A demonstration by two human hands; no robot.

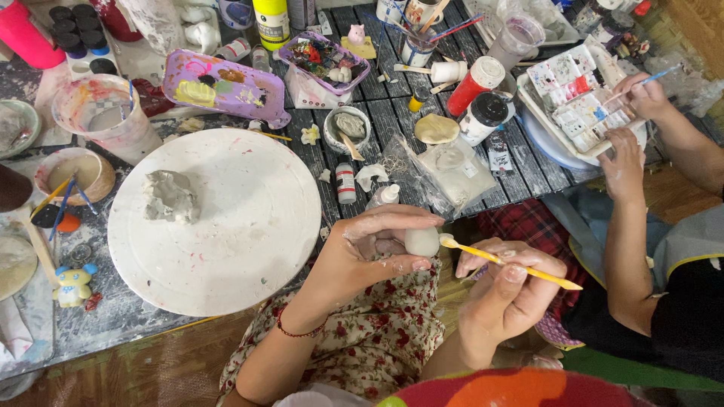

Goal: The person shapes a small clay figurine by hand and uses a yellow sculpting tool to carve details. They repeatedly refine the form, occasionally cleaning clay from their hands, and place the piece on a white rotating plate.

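Small pale clay piece (421, 241), smooth, rounded, off-white, pinched in curled left hand (377, 249) fingers, right hand (507, 290) at its 3 o'clock gripping yellow modelling tool (513, 266), tip touching it, white round board (219, 218) at 9 o'clock.

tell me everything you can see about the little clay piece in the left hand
The clay piece is a small, smooth, rounded lump of pale whitish clay, unpainted. The clay-smeared left hand pinches it between thumb and fingers above the lap. The pale tip of a yellow-handled tool, held by the right hand, touches its right side.
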